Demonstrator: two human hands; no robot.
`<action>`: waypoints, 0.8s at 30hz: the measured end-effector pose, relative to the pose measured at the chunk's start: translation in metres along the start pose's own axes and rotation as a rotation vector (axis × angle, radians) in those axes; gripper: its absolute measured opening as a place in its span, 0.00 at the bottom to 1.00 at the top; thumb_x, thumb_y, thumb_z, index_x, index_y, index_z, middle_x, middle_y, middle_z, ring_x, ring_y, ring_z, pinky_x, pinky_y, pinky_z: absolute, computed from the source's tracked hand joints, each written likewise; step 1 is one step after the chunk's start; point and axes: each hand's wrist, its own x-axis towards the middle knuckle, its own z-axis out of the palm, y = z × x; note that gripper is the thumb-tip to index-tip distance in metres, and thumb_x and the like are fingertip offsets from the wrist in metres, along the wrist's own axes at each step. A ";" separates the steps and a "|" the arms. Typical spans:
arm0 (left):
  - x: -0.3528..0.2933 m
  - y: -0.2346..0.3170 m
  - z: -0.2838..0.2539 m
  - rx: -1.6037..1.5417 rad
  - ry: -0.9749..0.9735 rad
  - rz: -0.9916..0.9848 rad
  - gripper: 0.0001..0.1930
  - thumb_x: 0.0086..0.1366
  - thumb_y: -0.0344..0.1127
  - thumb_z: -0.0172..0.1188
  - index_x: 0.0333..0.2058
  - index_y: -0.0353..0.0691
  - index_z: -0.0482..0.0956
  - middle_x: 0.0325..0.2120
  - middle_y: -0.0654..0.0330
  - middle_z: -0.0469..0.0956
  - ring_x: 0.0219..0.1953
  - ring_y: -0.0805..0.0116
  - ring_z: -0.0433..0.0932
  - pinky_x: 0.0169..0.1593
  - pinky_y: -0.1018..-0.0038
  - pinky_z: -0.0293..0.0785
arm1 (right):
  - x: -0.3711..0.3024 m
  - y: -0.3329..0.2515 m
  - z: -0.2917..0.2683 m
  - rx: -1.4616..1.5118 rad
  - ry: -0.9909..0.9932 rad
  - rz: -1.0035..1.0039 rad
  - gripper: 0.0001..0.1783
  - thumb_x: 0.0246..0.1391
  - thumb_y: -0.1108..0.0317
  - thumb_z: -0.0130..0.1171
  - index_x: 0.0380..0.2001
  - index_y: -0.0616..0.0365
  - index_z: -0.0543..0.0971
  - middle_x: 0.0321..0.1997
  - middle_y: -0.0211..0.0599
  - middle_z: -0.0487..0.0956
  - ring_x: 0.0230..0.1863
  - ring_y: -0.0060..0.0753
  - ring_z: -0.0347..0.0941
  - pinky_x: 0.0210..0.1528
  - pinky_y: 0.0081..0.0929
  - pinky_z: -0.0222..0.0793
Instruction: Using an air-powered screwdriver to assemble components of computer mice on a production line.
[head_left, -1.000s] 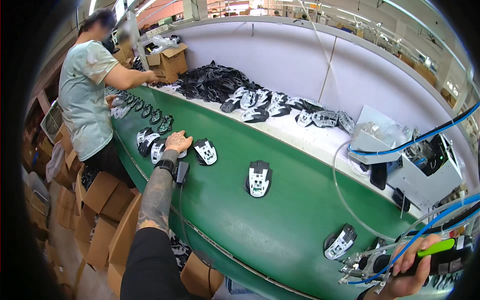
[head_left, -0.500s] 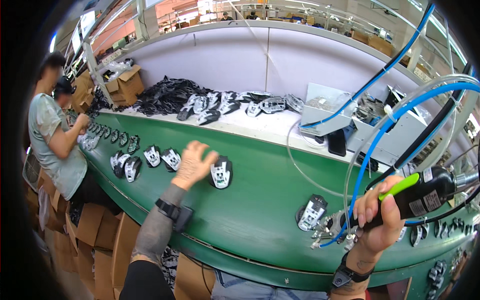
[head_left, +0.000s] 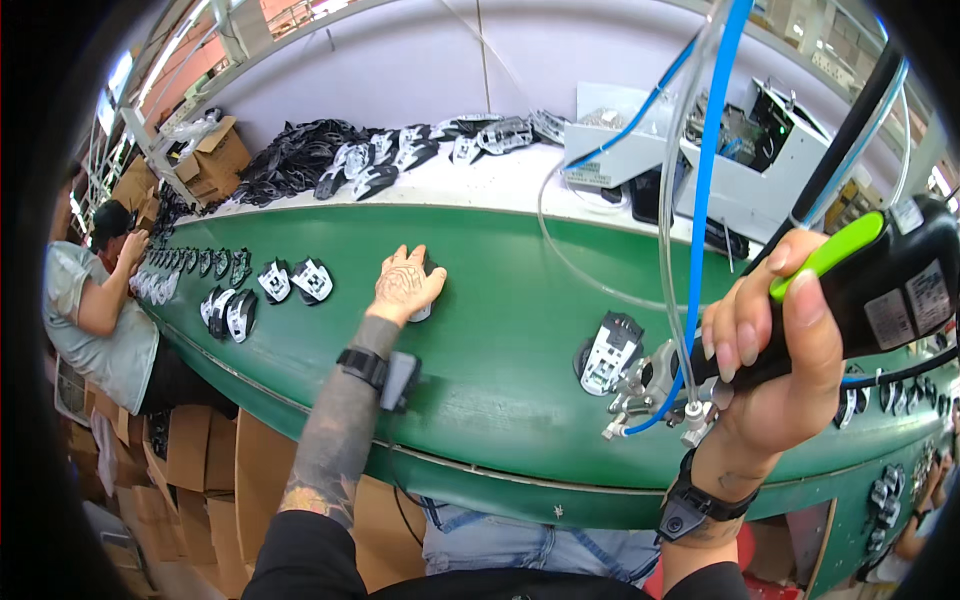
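My left hand (head_left: 403, 287) lies over a black-and-white computer mouse shell (head_left: 430, 266) on the green bench, its fingers curved over the part and hiding most of it. In my right hand (head_left: 785, 350) is a black power screwdriver (head_left: 885, 295) with a bright green lever, gripped around its body. Metal fittings (head_left: 650, 385) and a blue air hose (head_left: 706, 190) sit at its tip end. Just left of those fittings rests another mouse shell (head_left: 612, 355), its white inner side showing. Two mouse shells (head_left: 310, 280) stand left of my left hand.
A green conveyor belt (head_left: 480, 420) runs across in front of me. Behind it, a white shelf (head_left: 480, 190) bears mouse shells, a heap of black parts (head_left: 300, 155) and a grey screw-feeding machine (head_left: 745, 180). At the far left a person (head_left: 100, 310) works; cardboard boxes (head_left: 200, 450) stand below.
My left hand has come down from beside a mouse shell onto it. The right hand with the screwdriver appears larger and closer. The whole view has shifted downward.
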 end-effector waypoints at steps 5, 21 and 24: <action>-0.020 0.040 -0.005 0.034 0.141 0.008 0.28 0.54 0.52 0.54 0.49 0.40 0.68 0.51 0.41 0.63 0.53 0.42 0.61 0.52 0.56 0.64 | 0.001 0.002 -0.010 0.004 0.054 -0.030 0.13 0.54 0.63 0.49 0.34 0.63 0.66 0.13 0.28 0.63 0.11 0.19 0.56 0.16 0.18 0.56; -0.110 0.150 -0.013 -2.314 -1.059 -0.167 0.24 0.64 0.47 0.42 0.56 0.43 0.60 0.47 0.55 0.70 0.41 0.58 0.75 0.42 0.62 0.75 | 0.009 0.015 -0.022 0.175 0.151 -0.214 0.16 0.59 0.54 0.43 0.34 0.55 0.71 0.17 0.26 0.64 0.16 0.22 0.58 0.25 0.22 0.56; -0.119 0.144 -0.003 -2.280 -0.923 -0.259 0.23 0.64 0.45 0.42 0.56 0.43 0.60 0.44 0.55 0.70 0.39 0.61 0.75 0.40 0.63 0.76 | 0.016 0.017 -0.040 0.190 -0.145 -0.193 0.16 0.59 0.55 0.43 0.36 0.56 0.70 0.20 0.29 0.67 0.18 0.23 0.60 0.29 0.26 0.58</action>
